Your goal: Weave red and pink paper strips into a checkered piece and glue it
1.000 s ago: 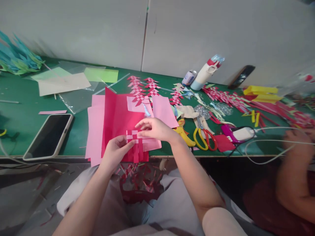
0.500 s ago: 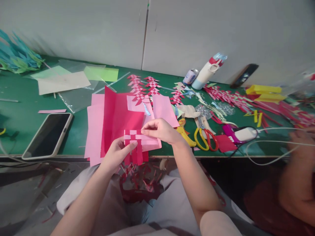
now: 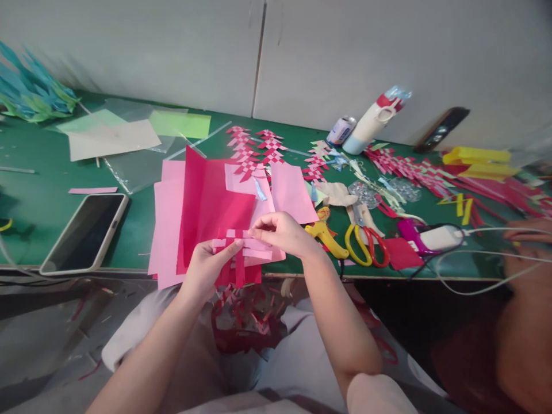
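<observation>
My left hand (image 3: 204, 264) grips the left side of a small paper weave (image 3: 240, 270) of dark and light pink strips, its thumb lying across the front. At the weave's upper right, my right hand (image 3: 282, 231) pinches thumb and forefinger together by the strip ends. Light pink strips stick out to the right, and a dark pink strip hangs toward me. Behind and under the work lie a folded dark pink sheet (image 3: 213, 198) and light pink sheets (image 3: 166, 224). My fingers hide part of the weave.
Woven paper chains (image 3: 244, 154) lie behind. To the right are yellow-handled and red-handled scissors (image 3: 357, 244), a white bottle (image 3: 371, 123), a can (image 3: 341, 130) and a white cable (image 3: 495, 253) near a co-worker's arm (image 3: 528, 299). A phone (image 3: 84, 233) rests on the left.
Dark pink strips that hung side by side below my left thumb are now partly covered by light strips; one still hangs in front. Both hands stay at the weave. The view shifts slightly.
</observation>
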### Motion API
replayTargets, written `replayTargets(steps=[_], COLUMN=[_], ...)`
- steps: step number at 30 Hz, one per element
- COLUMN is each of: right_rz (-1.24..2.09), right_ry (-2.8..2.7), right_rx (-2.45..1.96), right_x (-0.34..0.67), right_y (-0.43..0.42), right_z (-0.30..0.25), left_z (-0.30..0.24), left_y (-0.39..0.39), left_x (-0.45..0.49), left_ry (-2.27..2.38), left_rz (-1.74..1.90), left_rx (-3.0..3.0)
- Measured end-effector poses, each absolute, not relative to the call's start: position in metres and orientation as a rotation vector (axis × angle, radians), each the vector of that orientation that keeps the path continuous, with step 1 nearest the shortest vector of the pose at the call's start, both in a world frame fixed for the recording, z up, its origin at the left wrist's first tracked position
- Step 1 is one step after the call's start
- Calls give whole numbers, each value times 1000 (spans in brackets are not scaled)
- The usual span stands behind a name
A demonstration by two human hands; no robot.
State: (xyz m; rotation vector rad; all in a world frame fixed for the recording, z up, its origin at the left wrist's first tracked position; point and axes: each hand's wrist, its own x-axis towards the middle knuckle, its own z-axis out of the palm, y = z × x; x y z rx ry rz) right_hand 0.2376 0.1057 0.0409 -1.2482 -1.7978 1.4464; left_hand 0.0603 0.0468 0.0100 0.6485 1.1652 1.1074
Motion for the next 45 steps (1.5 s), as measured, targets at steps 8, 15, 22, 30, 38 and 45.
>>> replayTargets(steps=[8, 15, 22, 30, 38, 45], right_rz=[1677, 1600, 1577, 1504, 1693, 1448], right_ry=[-1759, -1755, -1801, -1832, -1701, -1802], right_rx=[-1144, -1214, -1179, -1217, -1212, -1281], right_x=[239, 238, 242, 246, 240, 239], right_y=[108, 109, 109, 113, 112, 110], right_z=[40, 37, 41, 39, 38, 43], left_z=[10, 8, 15, 15, 12, 8], left_y=[47, 46, 45, 45, 45, 44], left_x=[61, 57, 59, 61, 61, 61], left_ry=[1163, 1167, 1118, 1122, 1162, 1139], left_rz=[1104, 1008, 1039, 1064, 1090, 1074], left_rx=[659, 711, 608, 555, 608, 633])
